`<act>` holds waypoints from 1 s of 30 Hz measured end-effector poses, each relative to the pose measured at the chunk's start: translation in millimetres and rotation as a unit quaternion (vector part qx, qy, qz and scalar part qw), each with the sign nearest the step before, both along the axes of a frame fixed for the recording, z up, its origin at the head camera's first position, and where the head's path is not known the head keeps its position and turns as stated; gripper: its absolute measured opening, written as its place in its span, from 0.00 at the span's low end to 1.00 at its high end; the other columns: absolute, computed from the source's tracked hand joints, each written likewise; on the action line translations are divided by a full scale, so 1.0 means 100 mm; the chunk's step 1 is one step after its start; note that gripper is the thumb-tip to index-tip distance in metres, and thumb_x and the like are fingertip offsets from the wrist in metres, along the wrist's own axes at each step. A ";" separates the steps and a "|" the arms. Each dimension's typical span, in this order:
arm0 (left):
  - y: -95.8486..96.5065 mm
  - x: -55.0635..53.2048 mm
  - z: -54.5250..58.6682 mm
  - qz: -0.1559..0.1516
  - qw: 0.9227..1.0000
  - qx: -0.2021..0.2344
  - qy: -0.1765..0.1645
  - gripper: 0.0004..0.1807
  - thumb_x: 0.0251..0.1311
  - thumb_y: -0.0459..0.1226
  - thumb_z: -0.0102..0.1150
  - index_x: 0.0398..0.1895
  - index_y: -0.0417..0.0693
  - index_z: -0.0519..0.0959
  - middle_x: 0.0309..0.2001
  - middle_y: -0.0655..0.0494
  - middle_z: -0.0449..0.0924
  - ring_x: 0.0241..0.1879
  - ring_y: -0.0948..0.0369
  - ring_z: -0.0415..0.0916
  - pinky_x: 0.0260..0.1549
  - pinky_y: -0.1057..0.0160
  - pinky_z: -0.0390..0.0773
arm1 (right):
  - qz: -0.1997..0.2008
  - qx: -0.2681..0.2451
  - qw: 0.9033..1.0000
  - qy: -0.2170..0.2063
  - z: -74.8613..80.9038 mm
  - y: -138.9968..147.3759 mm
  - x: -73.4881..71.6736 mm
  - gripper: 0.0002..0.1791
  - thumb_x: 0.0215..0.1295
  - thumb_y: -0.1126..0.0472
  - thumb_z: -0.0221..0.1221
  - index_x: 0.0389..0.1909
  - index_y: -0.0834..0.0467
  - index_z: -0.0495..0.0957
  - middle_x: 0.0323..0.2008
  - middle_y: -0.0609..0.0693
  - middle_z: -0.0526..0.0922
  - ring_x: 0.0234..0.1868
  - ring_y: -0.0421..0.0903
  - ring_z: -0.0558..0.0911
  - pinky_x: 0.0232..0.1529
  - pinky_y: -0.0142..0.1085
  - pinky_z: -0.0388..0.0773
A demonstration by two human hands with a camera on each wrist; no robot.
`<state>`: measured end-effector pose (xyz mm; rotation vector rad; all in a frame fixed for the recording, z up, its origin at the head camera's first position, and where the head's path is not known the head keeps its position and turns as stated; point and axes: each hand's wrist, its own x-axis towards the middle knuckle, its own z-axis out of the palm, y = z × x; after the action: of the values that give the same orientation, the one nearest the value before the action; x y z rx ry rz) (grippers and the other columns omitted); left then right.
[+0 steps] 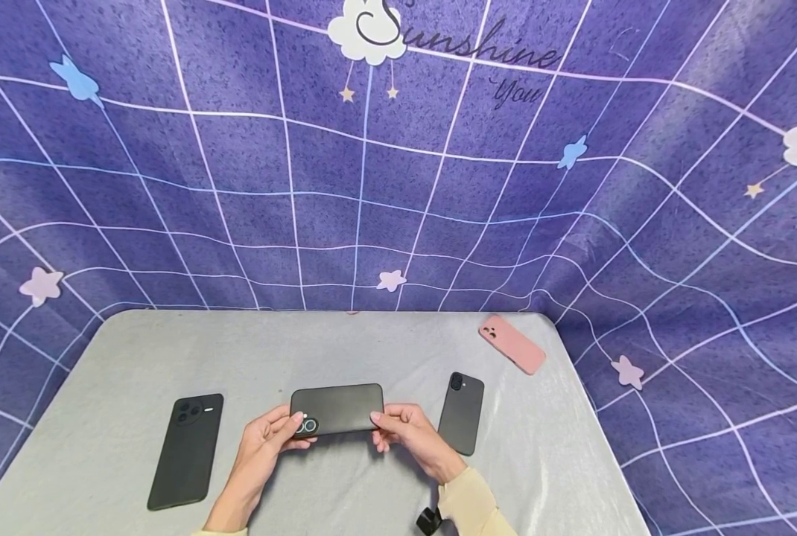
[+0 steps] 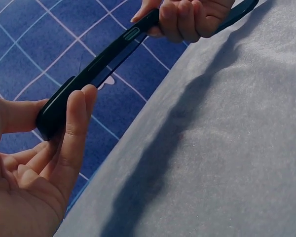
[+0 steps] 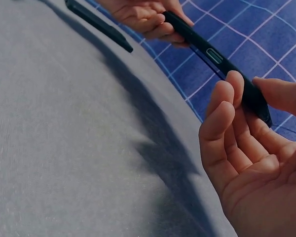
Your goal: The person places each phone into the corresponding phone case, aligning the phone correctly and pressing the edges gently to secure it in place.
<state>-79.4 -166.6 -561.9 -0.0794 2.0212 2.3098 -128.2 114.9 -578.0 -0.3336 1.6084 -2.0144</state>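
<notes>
Both hands hold a black phone (image 1: 341, 409) sideways, its back turned up and round camera rings at its left end. The left hand (image 1: 264, 443) pinches that end, thumb on the back near the cameras and fingers beneath. At the opposite end, the right hand (image 1: 415, 438) grips the same way, thumb on top. Seen edge-on in the left wrist view, the phone (image 2: 101, 64) is tilted and raised over the table; a thin dark edge shows below its body. The right wrist view shows a pill-shaped slot on the side of the phone (image 3: 232, 70).
A large black phone (image 1: 187, 454) lies at the left, camera side up. Beside the right hand lies a dark grey phone (image 1: 462, 413), and a pink phone (image 1: 514, 346) is at the back right corner. Grey cloth covers the table (image 1: 291, 342); a purple gridded curtain (image 1: 237, 164) surrounds it.
</notes>
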 end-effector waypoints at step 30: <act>0.01 -0.08 0.04 0.085 0.992 -0.033 -0.086 0.24 0.83 0.34 0.53 0.68 0.20 0.71 0.49 0.40 0.87 0.34 0.58 0.90 0.40 0.61 0.91 | 0.003 0.002 1.000 0.002 -0.08 -0.12 0.16 0.20 0.80 0.62 0.60 0.40 0.81 0.77 0.27 0.46 0.87 0.26 0.37 0.81 0.32 0.26 0.82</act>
<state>-87.9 -165.9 -558.2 -0.4564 2.0761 2.2396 -112.3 102.6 -585.5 -0.3410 1.6122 -2.0072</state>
